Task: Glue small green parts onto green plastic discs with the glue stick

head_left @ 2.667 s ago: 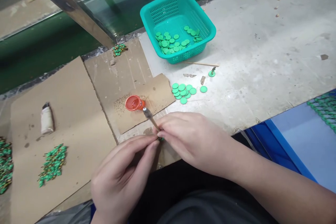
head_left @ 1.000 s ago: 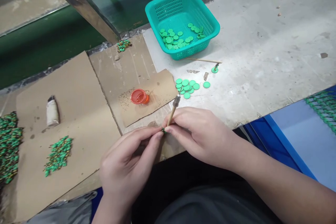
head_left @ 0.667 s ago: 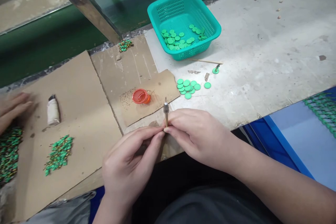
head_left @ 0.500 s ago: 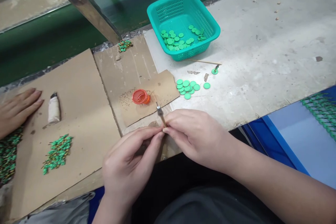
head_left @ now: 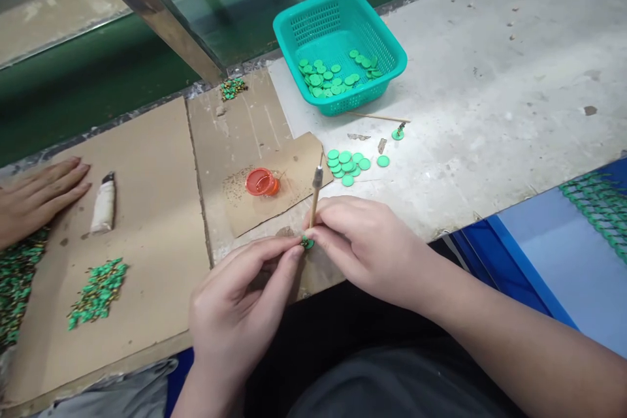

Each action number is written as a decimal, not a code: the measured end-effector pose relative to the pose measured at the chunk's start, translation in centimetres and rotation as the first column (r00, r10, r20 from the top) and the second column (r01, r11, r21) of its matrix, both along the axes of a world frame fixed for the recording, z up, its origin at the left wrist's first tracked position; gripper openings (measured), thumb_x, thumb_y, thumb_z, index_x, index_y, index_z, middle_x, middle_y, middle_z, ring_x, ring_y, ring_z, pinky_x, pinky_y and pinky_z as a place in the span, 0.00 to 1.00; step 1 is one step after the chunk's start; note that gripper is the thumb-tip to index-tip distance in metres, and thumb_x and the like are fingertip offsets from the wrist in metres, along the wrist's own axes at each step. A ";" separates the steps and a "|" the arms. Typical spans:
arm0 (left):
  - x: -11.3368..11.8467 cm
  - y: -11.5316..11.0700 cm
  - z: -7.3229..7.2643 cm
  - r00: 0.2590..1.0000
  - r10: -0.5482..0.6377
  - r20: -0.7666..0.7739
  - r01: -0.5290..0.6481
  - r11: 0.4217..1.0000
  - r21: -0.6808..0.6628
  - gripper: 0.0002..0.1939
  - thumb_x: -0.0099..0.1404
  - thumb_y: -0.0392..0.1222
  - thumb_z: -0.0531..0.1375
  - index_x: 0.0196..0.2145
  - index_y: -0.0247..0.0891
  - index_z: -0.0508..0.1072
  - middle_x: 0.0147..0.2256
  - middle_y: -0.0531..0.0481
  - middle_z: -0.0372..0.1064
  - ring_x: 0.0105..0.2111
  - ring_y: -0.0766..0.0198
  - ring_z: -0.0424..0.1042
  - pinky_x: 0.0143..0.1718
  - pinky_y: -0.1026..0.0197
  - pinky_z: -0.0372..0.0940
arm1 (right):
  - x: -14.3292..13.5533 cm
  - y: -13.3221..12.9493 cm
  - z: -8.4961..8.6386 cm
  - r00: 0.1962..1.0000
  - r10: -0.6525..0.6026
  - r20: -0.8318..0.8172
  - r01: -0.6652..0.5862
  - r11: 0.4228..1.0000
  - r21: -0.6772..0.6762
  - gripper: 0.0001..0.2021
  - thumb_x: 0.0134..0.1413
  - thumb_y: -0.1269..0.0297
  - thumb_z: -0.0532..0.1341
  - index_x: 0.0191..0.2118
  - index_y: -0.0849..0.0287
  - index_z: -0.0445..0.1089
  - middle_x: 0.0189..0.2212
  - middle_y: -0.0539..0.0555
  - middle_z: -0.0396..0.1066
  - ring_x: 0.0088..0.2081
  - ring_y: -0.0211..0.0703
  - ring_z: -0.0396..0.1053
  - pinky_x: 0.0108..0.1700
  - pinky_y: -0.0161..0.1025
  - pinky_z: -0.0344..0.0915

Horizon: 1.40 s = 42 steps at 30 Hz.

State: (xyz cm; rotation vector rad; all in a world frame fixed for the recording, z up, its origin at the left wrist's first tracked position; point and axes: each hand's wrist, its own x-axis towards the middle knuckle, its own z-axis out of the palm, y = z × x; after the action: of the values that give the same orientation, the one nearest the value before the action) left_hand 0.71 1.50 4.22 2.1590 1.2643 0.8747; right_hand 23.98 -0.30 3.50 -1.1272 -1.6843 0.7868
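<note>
My left hand (head_left: 245, 300) pinches a tiny dark-and-green piece between thumb and forefinger, with a small green disc (head_left: 309, 244) at the fingertips. Whether the piece is joined to the disc, I cannot tell. In my right hand (head_left: 367, 248) is a slim wooden-handled tool (head_left: 316, 199), held almost upright with its dark collar and thin point upward. Its lower end meets the fingertips near the disc, partly hidden. Beyond my hands, a red-orange cup (head_left: 262, 181) holding clear liquid stands on a cardboard scrap (head_left: 298, 163). Several loose green discs (head_left: 349, 165) lie to its right.
A teal basket (head_left: 340, 104) holds more discs. A thin stick (head_left: 379, 117) and a disc bearing a small figure (head_left: 398, 134) lie before it. At left, another person's hand (head_left: 44, 199) rests on cardboard (head_left: 157, 209) near a white tube (head_left: 104, 206) and green pieces (head_left: 100, 290).
My right hand has swung the tool more upright, its point now higher and further right. The green disc at my fingertips has come into view. The other person's cardboard and green pieces have shifted left.
</note>
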 end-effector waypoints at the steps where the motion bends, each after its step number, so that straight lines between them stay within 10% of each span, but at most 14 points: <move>1: -0.1 0.0 0.0 1.000 0.000 -0.003 0.000 1.000 0.001 0.07 0.80 0.41 0.72 0.49 0.56 0.89 0.46 0.59 0.89 0.42 0.65 0.87 0.48 0.63 0.81 | 0.0 0.0 0.0 1.000 0.004 0.004 -0.004 1.000 0.009 0.14 0.82 0.73 0.60 0.38 0.52 0.65 0.36 0.50 0.76 0.39 0.43 0.74 0.44 0.40 0.69; 42: 0.1 0.3 0.1 1.000 -0.011 0.002 0.011 1.000 -0.027 0.05 0.80 0.42 0.72 0.47 0.52 0.90 0.45 0.55 0.90 0.42 0.61 0.88 0.49 0.60 0.82 | -0.1 -0.7 -0.2 0.999 -0.031 0.017 0.032 0.999 -0.040 0.12 0.83 0.67 0.60 0.40 0.53 0.69 0.39 0.53 0.80 0.42 0.46 0.78 0.47 0.42 0.73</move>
State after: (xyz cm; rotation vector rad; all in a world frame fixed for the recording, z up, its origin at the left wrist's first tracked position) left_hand 0.80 1.76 4.32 2.1412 1.2551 0.8507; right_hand 23.85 -1.01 3.33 -1.1878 -1.6663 0.7966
